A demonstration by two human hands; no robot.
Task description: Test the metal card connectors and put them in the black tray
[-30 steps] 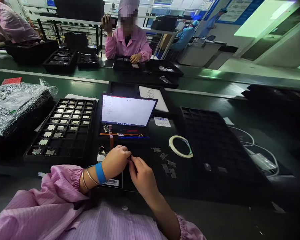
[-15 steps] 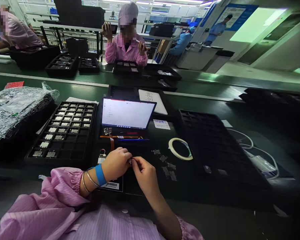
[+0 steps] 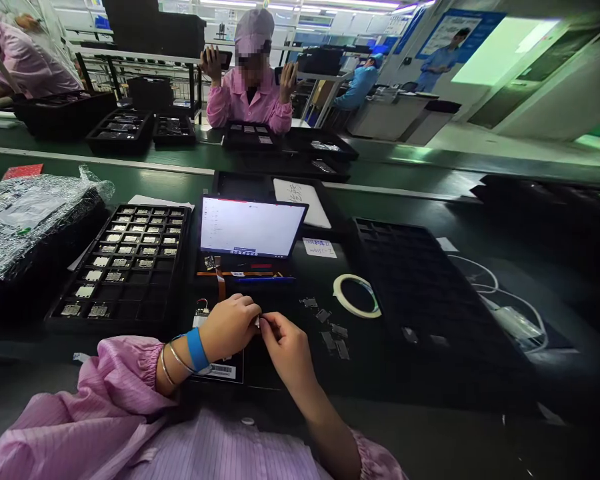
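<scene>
My left hand [image 3: 230,325], with a blue band at the wrist, is closed over the dark work mat. Its fingertips meet those of my right hand [image 3: 287,343], which is pinched. Between them shows a small pale piece [image 3: 257,321], too small to identify. Under my left wrist lies a dark sheet with a barcode label [image 3: 222,371]. Beside that hand is a small board with a red wire [image 3: 201,315], joined near an orange flex cable [image 3: 221,287]. Several small dark pieces [image 3: 323,316] lie to the right of my right hand.
A lit screen [image 3: 251,227] stands ahead. At left are a compartment tray [image 3: 166,283] of small modules and a bubble-wrapped stack [image 3: 35,213]. Rightward lie a tape roll [image 3: 339,293], a dark tray [image 3: 410,267] and a white cable [image 3: 493,270]. A person [image 3: 253,100] sits opposite.
The view has shifted slightly. My hands stay together, with the pale piece a little more visible between them. The person opposite has raised one hand with a dark object.
</scene>
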